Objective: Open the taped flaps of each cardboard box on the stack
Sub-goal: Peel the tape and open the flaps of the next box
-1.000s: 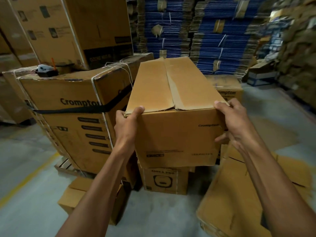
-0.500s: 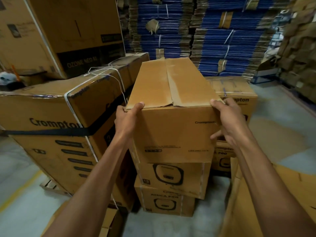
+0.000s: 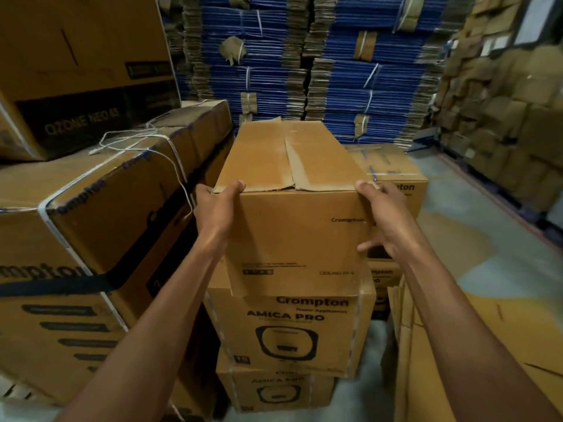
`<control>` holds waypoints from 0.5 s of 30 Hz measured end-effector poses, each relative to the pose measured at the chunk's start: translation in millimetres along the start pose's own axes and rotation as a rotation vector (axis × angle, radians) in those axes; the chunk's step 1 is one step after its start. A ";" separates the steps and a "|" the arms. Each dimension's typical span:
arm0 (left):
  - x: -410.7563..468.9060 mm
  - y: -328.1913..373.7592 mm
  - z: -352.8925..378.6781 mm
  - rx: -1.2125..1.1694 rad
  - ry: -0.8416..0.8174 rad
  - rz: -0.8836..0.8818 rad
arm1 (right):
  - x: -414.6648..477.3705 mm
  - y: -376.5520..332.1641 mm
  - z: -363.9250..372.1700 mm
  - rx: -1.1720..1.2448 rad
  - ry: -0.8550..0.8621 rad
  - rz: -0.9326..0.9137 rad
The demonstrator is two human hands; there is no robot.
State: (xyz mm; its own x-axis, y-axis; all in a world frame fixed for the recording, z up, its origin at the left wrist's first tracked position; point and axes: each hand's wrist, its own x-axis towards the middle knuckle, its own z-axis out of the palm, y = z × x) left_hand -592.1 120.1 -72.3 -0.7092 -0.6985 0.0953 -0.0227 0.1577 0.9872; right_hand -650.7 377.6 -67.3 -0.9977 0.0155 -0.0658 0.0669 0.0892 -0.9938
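the left hand (image 3: 217,208) is gripping the near left corner of the top box (image 3: 298,239), with its thumb lying on top and its other fingers going round the side where i cannot see them. the right hand (image 3: 385,220) is gripping the near right corner the same way, thumb on top, fingers curling round the side, one fingertip peeking onto the front. both hands are holding the box and nothing else.

the box is right in front of the person, between the two hands. its long side is running straight away from the person, so both hands are holding the short near end, and neither one is nearer than the other. the two flaps (image 3: 259,156) are lying down flat on top and meeting in a line down the middle. that line is ending at the near edge, about midway between the two thumbs. i think the next move is going to be fingers going into that line and pulling the flaps up and apart. the near end of the line is looking a bit torn. i cannot see any tape clearly.

the box is sitting on, or just above, the stack (image 3: 289,327) of printed boxes; i cannot tell which. a big strapped box (image 3: 91,239) with white string (image 3: 179,175) is standing close on the left. flat cardboard (image 3: 487,360) is leaning low on the right. blue bundles (image 3: 350,86) are piling high behind, and a grey floor (image 3: 472,239) is showing on the right.
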 end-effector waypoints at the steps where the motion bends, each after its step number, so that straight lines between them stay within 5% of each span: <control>1: 1.9 -1.3 -4.4 0.002 0.006 0.005 | -2.4 0.6 4.8 -0.024 0.002 0.000; 8: 0.8 -19.4 -35.1 0.123 -0.105 0.165 | -38.7 57.5 30.6 0.167 0.117 -0.031; 12: -0.8 -12.6 -37.6 0.299 -0.119 0.571 | -62.8 127.7 60.3 0.399 0.379 -0.049; 15: -10.4 3.4 -23.6 0.483 -0.251 0.885 | -79.4 185.2 97.7 0.531 0.407 0.165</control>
State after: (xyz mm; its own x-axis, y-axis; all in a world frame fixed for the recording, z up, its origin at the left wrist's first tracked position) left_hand -568.1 111.4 -66.9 -0.7345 -0.0398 0.6774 0.3373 0.8448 0.4154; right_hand -560.0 295.6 -254.8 -0.8848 0.3690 -0.2847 0.1005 -0.4454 -0.8896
